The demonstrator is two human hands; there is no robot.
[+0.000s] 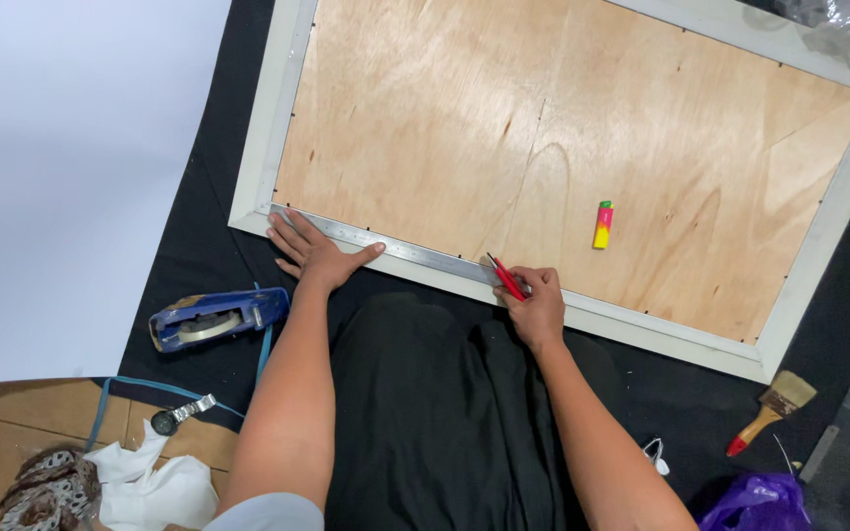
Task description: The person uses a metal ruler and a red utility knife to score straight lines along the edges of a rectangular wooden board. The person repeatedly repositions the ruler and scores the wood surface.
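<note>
**framefan:** ok so where's everything sitting here?

**shopcat:** Left hand [315, 252] is spread flat, fingers splayed, pressing down on a metal ruler [386, 248] that runs along the near edge of a white frame [254, 157] with a plywood back [543, 147]. Right hand [535, 305] is curled in a pinch around a red cutter [506, 277], tip right against the ruler's right end, on the frame's near rail.

**framefan:** how much room around it?

**shopcat:** Tight on the near side, the person's black-clothed lap [445, 413] is just beside the rail. The frame's far and right corners run out of view. Big white sheet [61, 177] lies off the left edge with a strip of black cloth [199, 246] between them. The plywood is mostly open, only a small lighter [602, 225], yellow fading to pink with a green top, lying well right of the hands.

**framefan:** other stuff?

**shopcat:** Blue tape dispenser [216, 318] near the left forearm, paintbrush [771, 411] with a red-tipped handle by the right corner, purple plastic bag [755, 501] at the bottom.
</note>
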